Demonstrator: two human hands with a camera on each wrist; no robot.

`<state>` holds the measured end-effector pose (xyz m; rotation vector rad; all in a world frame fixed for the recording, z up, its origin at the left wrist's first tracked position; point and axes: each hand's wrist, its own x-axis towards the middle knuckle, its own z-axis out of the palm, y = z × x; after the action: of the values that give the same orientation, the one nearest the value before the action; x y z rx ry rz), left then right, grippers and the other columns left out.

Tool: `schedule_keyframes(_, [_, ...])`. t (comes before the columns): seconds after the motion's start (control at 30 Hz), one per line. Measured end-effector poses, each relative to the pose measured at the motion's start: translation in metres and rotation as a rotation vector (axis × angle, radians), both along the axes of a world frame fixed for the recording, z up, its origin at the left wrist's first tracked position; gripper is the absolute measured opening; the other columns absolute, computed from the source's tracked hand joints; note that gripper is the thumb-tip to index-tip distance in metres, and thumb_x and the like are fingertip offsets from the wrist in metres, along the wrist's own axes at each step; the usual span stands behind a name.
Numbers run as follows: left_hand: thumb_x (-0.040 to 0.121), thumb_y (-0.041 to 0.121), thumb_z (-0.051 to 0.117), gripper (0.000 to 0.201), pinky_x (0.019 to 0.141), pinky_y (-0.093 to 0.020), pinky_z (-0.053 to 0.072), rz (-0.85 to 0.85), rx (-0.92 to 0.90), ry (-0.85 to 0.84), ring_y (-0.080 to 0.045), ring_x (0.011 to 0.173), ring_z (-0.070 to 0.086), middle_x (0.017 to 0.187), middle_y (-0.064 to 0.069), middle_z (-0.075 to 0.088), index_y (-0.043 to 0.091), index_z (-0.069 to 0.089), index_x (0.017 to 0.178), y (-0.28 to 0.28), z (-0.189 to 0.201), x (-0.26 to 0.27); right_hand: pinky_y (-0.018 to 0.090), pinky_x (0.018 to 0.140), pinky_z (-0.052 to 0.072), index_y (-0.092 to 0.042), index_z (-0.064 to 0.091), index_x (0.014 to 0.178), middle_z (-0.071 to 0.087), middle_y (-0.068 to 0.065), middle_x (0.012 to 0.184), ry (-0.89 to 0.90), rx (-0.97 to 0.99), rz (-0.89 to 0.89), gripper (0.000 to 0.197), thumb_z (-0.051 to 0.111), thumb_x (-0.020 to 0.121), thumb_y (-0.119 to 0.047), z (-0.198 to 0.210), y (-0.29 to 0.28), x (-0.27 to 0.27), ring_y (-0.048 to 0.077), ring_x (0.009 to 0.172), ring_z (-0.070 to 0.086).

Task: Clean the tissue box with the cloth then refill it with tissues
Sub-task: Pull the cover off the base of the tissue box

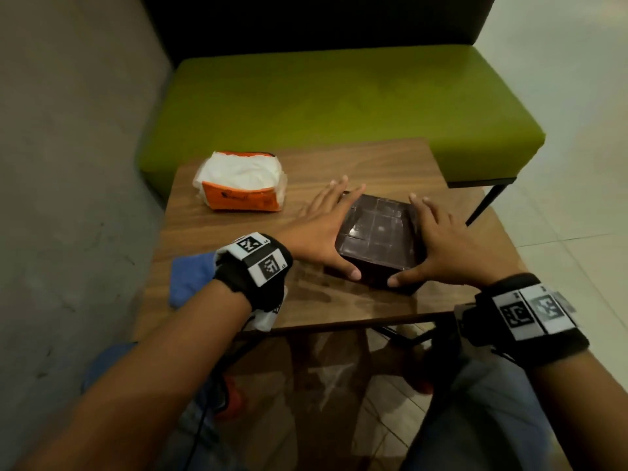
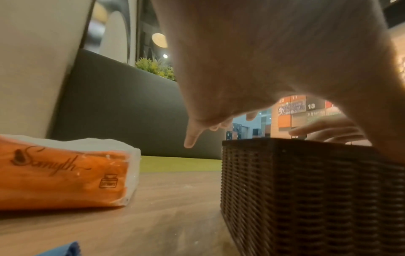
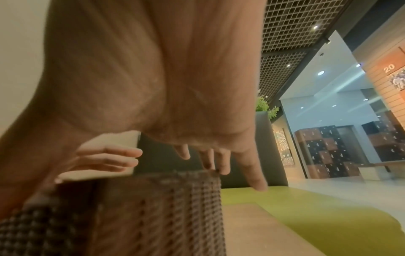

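Observation:
A dark brown woven tissue box [image 1: 377,236] stands on the wooden table [image 1: 390,164], its flat dark face up. My left hand [image 1: 319,226] lies along its left side with fingers straight and the thumb at the near corner. Along the right side, my right hand [image 1: 445,246] mirrors it, fingers straight, thumb on the near face. The left wrist view shows the box's woven wall [image 2: 306,190] under my palm. An orange pack of white tissues [image 1: 241,181] lies at the table's far left. The blue cloth [image 1: 190,277] sits by the near left edge, partly under my left wrist.
A green padded bench [image 1: 339,103] runs behind the table, with a dark backrest above it. A grey wall [image 1: 68,164] closes the left side. Pale tiled floor [image 1: 577,215] spreads to the right. The table's near edge is just below my wrists.

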<state>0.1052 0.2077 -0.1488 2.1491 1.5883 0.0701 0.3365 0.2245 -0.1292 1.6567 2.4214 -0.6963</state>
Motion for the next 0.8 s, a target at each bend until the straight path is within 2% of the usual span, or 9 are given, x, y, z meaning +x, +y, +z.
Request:
schedule_keyframes(0.1, [0.051,0.069,0.076,0.136,0.115,-0.059,0.009,-0.049,-0.004,0.049,-0.022,0.146,-0.011,0.158,0.001,-0.012,0.027,-0.010,0.148,0.005,-0.005,-0.002,0.046,0.116,0.018,-0.020,-0.010,0.153,0.002,0.004,0.159,-0.004,0.050,0.054,0.140,0.083,0.056,-0.058,-0.004,0.005,0.000,0.028,0.147,0.003])
schedule_keyframes(0.2, [0.054,0.060,0.080,0.132,0.116,-0.049,0.015,-0.017,0.050,0.050,-0.023,0.143,0.007,0.154,-0.005,0.004,0.018,0.001,0.150,-0.006,0.000,-0.011,0.042,0.115,0.024,-0.015,-0.003,0.154,0.008,0.005,0.156,0.048,0.051,0.115,0.134,0.085,0.059,-0.049,-0.006,0.002,-0.004,0.026,0.145,0.004])
schedule_keyframes(0.3, [0.049,0.066,0.073,0.132,0.114,-0.036,0.013,0.012,0.073,0.094,-0.023,0.137,0.012,0.147,-0.008,0.010,0.017,0.003,0.149,-0.029,0.002,-0.023,0.042,0.118,0.024,-0.013,0.001,0.153,0.007,0.005,0.156,0.070,0.053,0.205,0.129,0.084,0.060,-0.046,-0.009,-0.008,-0.018,0.026,0.146,0.001])
schedule_keyframes(0.4, [0.051,0.066,0.077,0.133,0.113,-0.032,0.013,0.063,0.082,0.095,-0.023,0.137,0.011,0.146,-0.007,0.009,0.017,0.001,0.149,-0.053,-0.001,-0.032,0.047,0.116,0.028,-0.015,0.001,0.153,0.006,0.005,0.157,0.038,0.062,0.288,0.129,0.082,0.059,-0.050,-0.010,-0.015,-0.031,0.028,0.147,0.001])
schedule_keyframes(0.47, [0.054,0.063,0.079,0.131,0.113,-0.032,0.016,0.100,0.084,0.083,-0.023,0.137,0.012,0.146,-0.005,0.008,0.018,0.002,0.149,-0.062,-0.001,-0.034,0.051,0.114,0.030,-0.016,0.000,0.153,0.007,0.006,0.157,-0.045,0.071,0.334,0.130,0.081,0.059,-0.052,-0.005,-0.015,-0.037,0.028,0.146,0.004])
schedule_keyframes(0.57, [0.055,0.060,0.079,0.129,0.113,-0.035,0.020,0.139,0.053,0.081,-0.024,0.137,0.013,0.146,-0.004,0.007,0.019,0.002,0.149,-0.065,0.002,-0.030,0.057,0.114,0.024,-0.014,0.000,0.153,0.009,0.008,0.157,-0.203,0.049,0.373,0.131,0.081,0.059,-0.057,0.009,-0.010,-0.051,0.029,0.145,0.012])
schedule_keyframes(0.67, [0.055,0.062,0.078,0.129,0.115,-0.041,0.022,0.137,0.041,0.132,-0.027,0.136,0.013,0.146,-0.007,0.008,0.016,0.001,0.149,-0.063,0.003,-0.027,0.048,0.107,0.036,-0.009,0.012,0.149,0.023,0.010,0.150,-0.296,0.039,0.403,0.127,0.083,0.056,-0.058,0.021,-0.005,-0.065,0.029,0.137,0.028])
schedule_keyframes(0.73, [0.056,0.062,0.078,0.130,0.115,-0.042,0.022,0.140,0.029,0.150,-0.028,0.136,0.013,0.145,-0.008,0.009,0.015,0.001,0.149,-0.063,0.003,-0.025,0.043,0.104,0.040,-0.010,0.011,0.149,0.028,0.011,0.146,-0.323,0.051,0.442,0.129,0.085,0.054,-0.056,0.026,-0.004,-0.073,0.030,0.133,0.032])
schedule_keyframes(0.8, [0.056,0.060,0.079,0.130,0.115,-0.041,0.022,0.139,0.027,0.140,-0.028,0.136,0.012,0.145,-0.008,0.008,0.014,0.000,0.149,-0.064,0.003,-0.025,0.043,0.102,0.041,-0.014,0.009,0.151,0.030,0.011,0.145,-0.345,0.069,0.490,0.131,0.086,0.053,-0.054,0.030,-0.005,-0.078,0.033,0.130,0.034])
